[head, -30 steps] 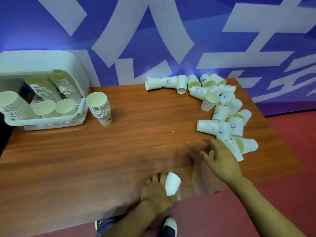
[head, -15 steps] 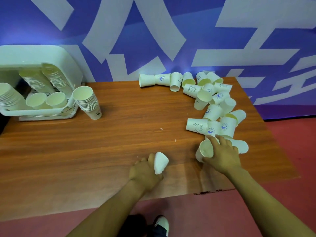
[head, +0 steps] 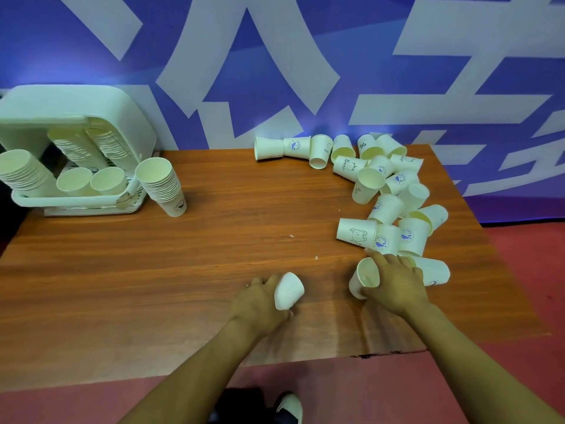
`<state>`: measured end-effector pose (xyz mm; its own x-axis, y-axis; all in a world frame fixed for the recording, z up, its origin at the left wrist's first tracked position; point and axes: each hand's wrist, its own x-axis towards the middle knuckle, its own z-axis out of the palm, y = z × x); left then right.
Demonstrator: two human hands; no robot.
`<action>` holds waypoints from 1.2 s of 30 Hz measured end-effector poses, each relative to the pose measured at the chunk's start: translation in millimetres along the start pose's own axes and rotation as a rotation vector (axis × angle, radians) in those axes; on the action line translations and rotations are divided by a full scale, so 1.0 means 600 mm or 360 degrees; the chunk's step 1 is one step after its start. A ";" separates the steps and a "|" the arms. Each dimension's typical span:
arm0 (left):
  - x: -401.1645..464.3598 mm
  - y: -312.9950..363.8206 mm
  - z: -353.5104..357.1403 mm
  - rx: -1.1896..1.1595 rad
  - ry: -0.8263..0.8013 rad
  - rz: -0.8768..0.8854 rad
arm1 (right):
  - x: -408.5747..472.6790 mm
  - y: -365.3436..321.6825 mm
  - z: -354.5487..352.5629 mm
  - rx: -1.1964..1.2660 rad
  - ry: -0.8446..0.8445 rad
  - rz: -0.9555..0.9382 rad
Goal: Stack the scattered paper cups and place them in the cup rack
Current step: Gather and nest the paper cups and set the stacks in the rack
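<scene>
Paper cups point(head: 385, 191) lay scattered at the table's point(head: 183, 270) two o'clock.
The left hand point(head: 260, 302) gripped one cup point(head: 288, 290); the right hand point(head: 394, 283) clasped another point(head: 363, 278) at five o'clock.

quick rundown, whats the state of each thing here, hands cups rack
left hand: closed around a cup
cup in left hand: gripped, tilted, base pointing up and away
right hand: gripping a cup at the near end of the pile
cup in right hand: on its side, mouth facing left
scattered cups: loose, mostly on their sides
cup rack: holds several leaning stacks
stack beside rack: nested, leaning, on the table
</scene>
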<state>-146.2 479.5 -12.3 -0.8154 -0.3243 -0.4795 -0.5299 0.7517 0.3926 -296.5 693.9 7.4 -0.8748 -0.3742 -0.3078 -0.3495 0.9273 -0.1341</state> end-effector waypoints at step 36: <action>-0.045 -0.312 -0.364 -0.0514 0.0790 0.0077 | 0.014 -0.505 -0.113 0.0348 0.0144 -0.0620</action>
<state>-75.6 222.2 98.3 -0.8106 -0.5824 -0.0614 -0.4702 0.5847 0.6611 -220.8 410.6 109.0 -0.7211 -0.6836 -0.1128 -0.5879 0.6899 -0.4225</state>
